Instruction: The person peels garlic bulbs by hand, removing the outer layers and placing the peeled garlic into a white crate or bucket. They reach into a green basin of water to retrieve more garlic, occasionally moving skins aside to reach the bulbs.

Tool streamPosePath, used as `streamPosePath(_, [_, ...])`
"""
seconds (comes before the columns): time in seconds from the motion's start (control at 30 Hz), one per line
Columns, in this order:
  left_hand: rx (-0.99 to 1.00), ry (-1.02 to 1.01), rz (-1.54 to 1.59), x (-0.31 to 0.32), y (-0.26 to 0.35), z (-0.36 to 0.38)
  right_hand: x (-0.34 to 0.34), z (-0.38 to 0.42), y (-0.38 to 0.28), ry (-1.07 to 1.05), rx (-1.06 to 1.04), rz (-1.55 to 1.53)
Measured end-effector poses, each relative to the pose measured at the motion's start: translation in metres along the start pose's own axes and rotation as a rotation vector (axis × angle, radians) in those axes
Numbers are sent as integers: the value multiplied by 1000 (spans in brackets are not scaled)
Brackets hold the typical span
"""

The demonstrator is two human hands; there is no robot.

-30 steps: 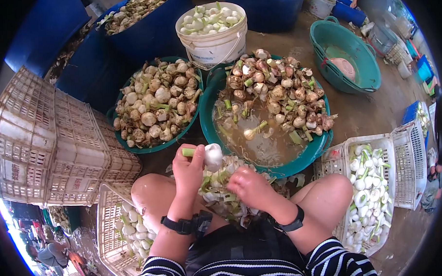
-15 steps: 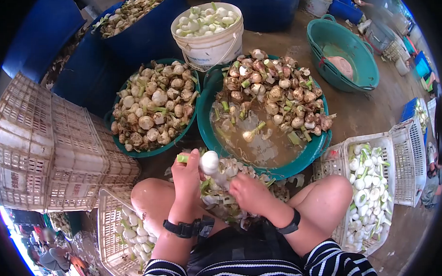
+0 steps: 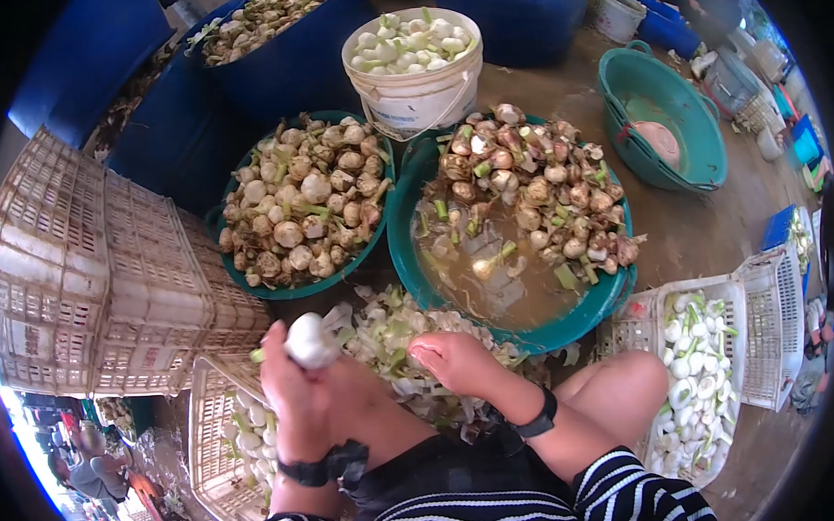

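Note:
My left hand (image 3: 291, 386) is closed around a garlic bulb (image 3: 311, 341), white and clean-skinned, with a short green stem poking out to the left. It hangs over my knee, close to the lower-left crate (image 3: 206, 441) of white bulbs. My right hand (image 3: 462, 362) has its fingers curled together above a heap of garlic peelings (image 3: 392, 327) between my legs; whatever sits inside those fingers is hidden. Just beyond is a green tub (image 3: 408, 277) with unpeeled brownish garlic (image 3: 534, 187) and murky water. A loose bulb (image 3: 484, 268) with a stem lies in that water.
Another green tub (image 3: 390, 211) heaped with unpeeled garlic stands on the left. Behind them is a white bucket (image 3: 416, 100) of peeled bulbs. Stacked crates (image 3: 142, 279) rise at far left. A crate (image 3: 737, 341) of white bulbs stands at right, with a green tub (image 3: 717, 172) farther back.
My left hand has moved left and down with the bulb, away from my right hand. My right hand, earlier close beside the bulb, is now apart from it. The view has shifted slightly.

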State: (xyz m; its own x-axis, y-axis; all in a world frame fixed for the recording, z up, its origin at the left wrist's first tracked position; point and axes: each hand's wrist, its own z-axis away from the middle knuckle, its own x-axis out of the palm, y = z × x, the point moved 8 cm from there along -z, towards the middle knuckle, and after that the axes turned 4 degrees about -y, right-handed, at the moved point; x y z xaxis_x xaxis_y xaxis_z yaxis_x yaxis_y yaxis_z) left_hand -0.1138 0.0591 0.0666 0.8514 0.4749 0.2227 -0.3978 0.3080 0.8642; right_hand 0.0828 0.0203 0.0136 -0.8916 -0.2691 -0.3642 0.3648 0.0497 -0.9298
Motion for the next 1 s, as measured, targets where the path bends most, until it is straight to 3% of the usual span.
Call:
streamPosePath(0.03, [56, -79, -1, -10, 11, -7, 4, -1, 5, -7, 163, -276])
streamPosePath(0.07, [109, -147, -9, -20, 20, -10, 7, -9, -13, -24, 162, -295])
streamPosePath(0.1, [57, -96, 12, -21, 16, -9, 4, -21, -37, 55, 71, -563])
streamPosePath(0.13, [171, -101, -56, -13, 18, -9, 1, -35, -51, 138, -19, -824])
streamPosePath(0.2, [217, 50, -183, 7, 18, -1, 14, -60, -72, -28, -182, -872])
streamPosePath(0.27, [187, 61, -190, 12, 9, -14, 8, -70, -55, 97, -221, -851])
streamPosePath(0.33, [-12, -125, 108, 43, -2, -23, 7, -77, -21, 10, -43, -347])
streamPosePath(0.37, [-92, -176, 170, 38, -9, -34, 8, -76, -1, 80, -228, -140])
streamPosePath(0.4, [-108, -174, 148, 35, -4, -36, -6, -75, 17, 83, -216, -151])
streamPosePath(0.43, [5, 107, 57, -2, 9, -46, -19, -72, 40, 57, -142, -14])
streamPosePath(0.47, [63, -28, 18, -3, 35, -40, -32, -66, 62, 27, -62, 125])
streamPosePath(0.5, [369, 365, -50, -43, 66, -45, -63, -68, 80, 68, 96, 293])
streamPosePath(0.53, [443, 357, -192, -77, 91, -44, -99, -74, 96, 99, 253, 461])
streamPosePath(0.57, [422, 557, -443, -106, 114, -28, -116, -79, 127, 122, 292, 643])
streamPosePath(0.6, [293, 498, -825, -142, 134, -29, -122, -82, 165, 143, 314, 825])
streamPosePath(0.67, [291, 621, -1023, -157, 143, -14, -112, -88, 234, -159, 409, 1048])
streamPosePath(0.73, [645, 546, -940, -186, 146, -7, -88, -86, 283, -464, 485, 1057])
streamPosePath(0.77, [713, 451, -1009, -118, 135, 12, -88, -80, 291, -468, 560, 968])
streamPosePath(0.8, [734, 243, -861, -64, 118, 23, -82, -77, 294, -483, 614, 885])
streamPosePath(0.83, [538, 179, -1031, -24, 103, 31, -84, -73, 273, -454, 677, 739])
streamPosePath(0.9, [169, -31, -1424, 58, 66, 56, -69, -72, 244, -276, 389, 338])
streamPosePath(0.97, [90, -226, -948, 48, -84, -9, -67, -56, 162, -123, 82, 346])
streamPosePath(1.0, [-112, -244, -736, 56, -126, -11, -65, -40, 122, -158, 227, 190])
